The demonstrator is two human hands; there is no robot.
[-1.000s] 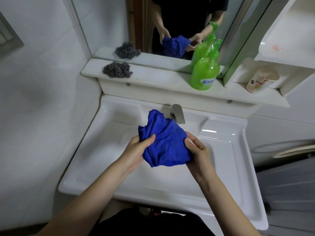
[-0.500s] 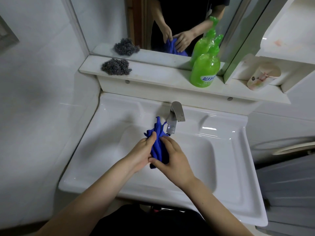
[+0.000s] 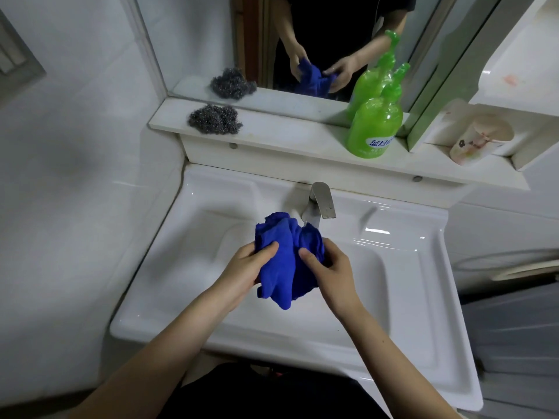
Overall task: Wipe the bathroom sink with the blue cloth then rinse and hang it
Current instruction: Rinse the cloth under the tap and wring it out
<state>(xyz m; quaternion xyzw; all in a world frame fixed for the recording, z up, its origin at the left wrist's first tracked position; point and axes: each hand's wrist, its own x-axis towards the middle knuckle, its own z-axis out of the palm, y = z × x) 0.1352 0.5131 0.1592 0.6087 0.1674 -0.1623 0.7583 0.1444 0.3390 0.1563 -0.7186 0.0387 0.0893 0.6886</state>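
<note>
The blue cloth (image 3: 286,261) is held bunched above the sink (image 3: 402,285), just below the tap (image 3: 319,204), gripped by the left hand (image 3: 245,270) and right hand (image 3: 329,273). No running water can be made out; rinsing seems unfinished, and hanging is left.

Dim, cool, even light. Glare streaks the sink (image 3: 390,234) rim at far right. Wide-angle bending curves the edges, and the left wall looks soft.

Left hand (image 3: 246,267) and right hand (image 3: 331,272) grip bunched blue cloth (image 3: 284,261) over sink (image 3: 402,297), below faucet (image 3: 320,204).
</note>
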